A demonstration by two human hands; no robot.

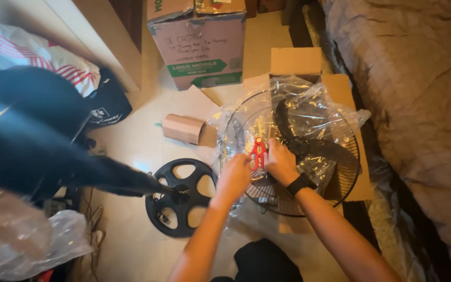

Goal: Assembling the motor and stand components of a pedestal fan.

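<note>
Pale tiled floor (131, 141) fills the room, with a grey quilted bed (418, 104) along one side and a taped cardboard box (197, 44) at the far end. Near the middle, a round black wire fan grille (246, 130) with dark fan blades (335, 154) lies on flattened brown cardboard (335, 83), wrapped in crinkled clear plastic film (314, 112). The left hand (234, 177) pinches the film at the near side of the grille, fingers closed on it. The right hand (280, 163), with a black wristwatch (301, 184) behind it, is clamped on red-handled scissors (258, 152) whose blades point into the film. Most of the wrapping is on the grille, so the unwrapping looks barely begun. A round black spoked fan base (181, 196) with its dark pole (105, 175) stands beside it, already bare.
</note>
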